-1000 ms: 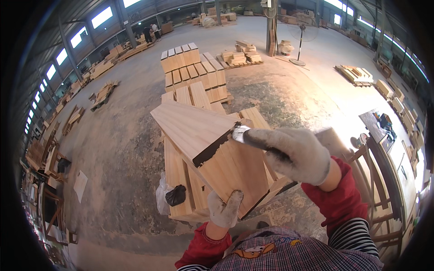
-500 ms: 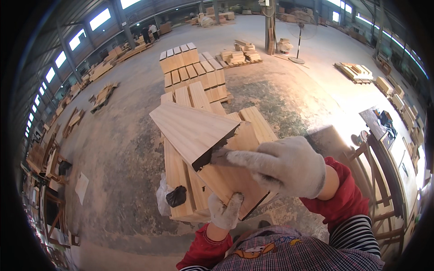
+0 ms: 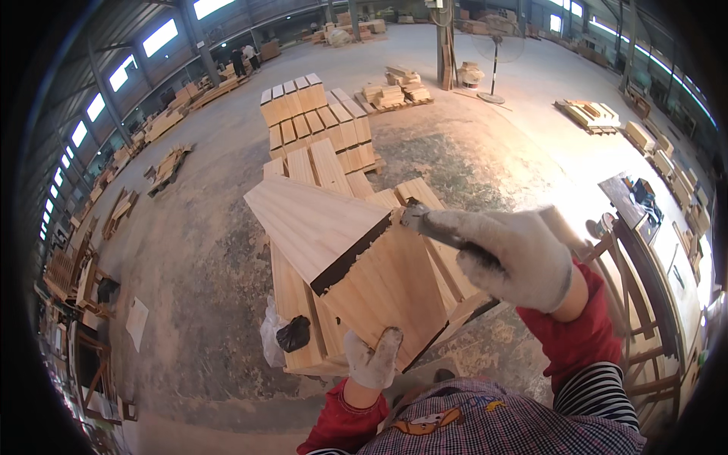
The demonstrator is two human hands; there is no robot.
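In a white glove, my right hand [image 3: 527, 262] is closed round the dark handle of a putty knife [image 3: 436, 224]. Dark paste clings to the blade, which is at the far right corner of a wooden box [image 3: 394, 284]. A ragged-edged band of dark paste [image 3: 350, 259] runs along the seam between that face and the adjoining pale, tapering panel [image 3: 315, 220]. My left hand [image 3: 373, 359], in a stained glove, grips the box's near edge, thumb on top and the other fingers mostly hidden. Under the box lie long wooden pieces [image 3: 292, 303].
A black plastic bag [image 3: 293, 334] and a clear bag [image 3: 271, 327] hang by the left side of the wood. Beyond stand stacked wooden boxes [image 3: 318, 125] with dark seams. At right are a wooden rack [image 3: 644, 303] and a standing fan [image 3: 494, 72]. Paper [image 3: 136, 322] lies on the floor.
My right hand has moved right and away with the putty knife, from mid-seam to the far right corner. The dark band now reaches along the whole seam. My left hand keeps its grip.
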